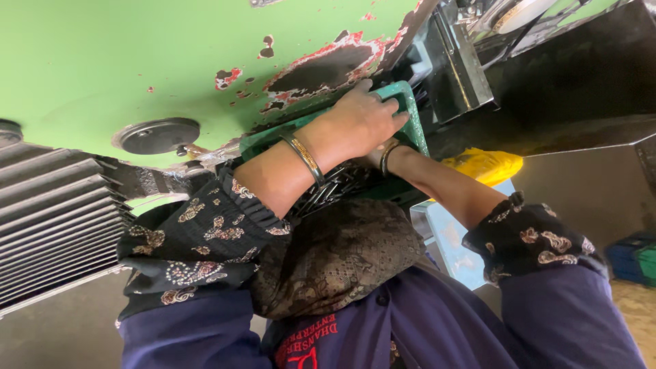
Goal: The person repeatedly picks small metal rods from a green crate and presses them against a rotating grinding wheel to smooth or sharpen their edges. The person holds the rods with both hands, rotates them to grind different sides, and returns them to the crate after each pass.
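The left hand [361, 119] has its fingers curled over the rim of a green crate [410, 113], just below the green machine panel [137, 61]. Dark metal rods [335, 186] fill the crate. The right hand is hidden behind the left; its grip cannot be told.

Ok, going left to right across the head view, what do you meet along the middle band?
Ribbed grey metal panel → round black cap on the green machine body → left hand gripping the green crate → shiny metal block → yellow bag → blue crate.
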Available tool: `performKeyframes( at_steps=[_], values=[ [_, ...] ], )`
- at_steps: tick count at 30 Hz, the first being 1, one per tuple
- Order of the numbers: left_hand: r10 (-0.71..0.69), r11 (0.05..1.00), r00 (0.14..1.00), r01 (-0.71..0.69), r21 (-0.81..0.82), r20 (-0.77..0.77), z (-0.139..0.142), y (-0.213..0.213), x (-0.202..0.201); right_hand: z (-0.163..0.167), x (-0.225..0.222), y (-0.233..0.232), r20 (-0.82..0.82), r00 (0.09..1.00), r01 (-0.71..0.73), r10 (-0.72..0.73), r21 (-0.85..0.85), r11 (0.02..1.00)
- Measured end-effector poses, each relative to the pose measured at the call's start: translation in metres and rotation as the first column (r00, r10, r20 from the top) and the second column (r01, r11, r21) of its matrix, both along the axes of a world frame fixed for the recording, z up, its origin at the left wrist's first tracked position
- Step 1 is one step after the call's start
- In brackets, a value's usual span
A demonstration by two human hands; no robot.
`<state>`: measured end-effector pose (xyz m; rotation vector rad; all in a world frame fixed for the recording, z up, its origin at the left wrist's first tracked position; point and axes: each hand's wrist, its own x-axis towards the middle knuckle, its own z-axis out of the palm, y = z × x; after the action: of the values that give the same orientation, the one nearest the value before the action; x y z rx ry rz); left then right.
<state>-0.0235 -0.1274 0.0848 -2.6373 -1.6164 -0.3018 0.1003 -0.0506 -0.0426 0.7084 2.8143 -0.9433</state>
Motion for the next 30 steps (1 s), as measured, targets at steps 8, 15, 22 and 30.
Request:
performKeyframes(
  at_steps=[8, 15, 22, 30],
  values=[
    [-0.005, 1.000, 1.000, 0.005, 0.017, 0.011, -0.001, 0.002, 0.003, 0.006, 0.015, 0.016, -0.029, 0.995, -0.093, 0.093, -0.018, 0.995],
    [-0.017, 1.000, 0.999, 0.017, -0.001, 0.036, 0.008, 0.001, -0.001, -0.007, 0.008, 0.019, -0.124, 0.984, -0.138, 0.131, -0.045, 0.989],
    [-0.030, 0.999, 0.996, 0.029, 0.018, 0.080, 0.026, 0.006, -0.003, 0.042, 0.010, 0.012, 0.582, 0.715, -0.550, 0.388, 0.125, 0.826],
    [-0.026, 0.999, 0.992, 0.020, 0.049, 0.126, 0.036, 0.007, -0.002, 0.034, 0.039, 0.025, 0.130, 0.985, -0.072, 0.111, -0.269, 0.960]
  ],
)
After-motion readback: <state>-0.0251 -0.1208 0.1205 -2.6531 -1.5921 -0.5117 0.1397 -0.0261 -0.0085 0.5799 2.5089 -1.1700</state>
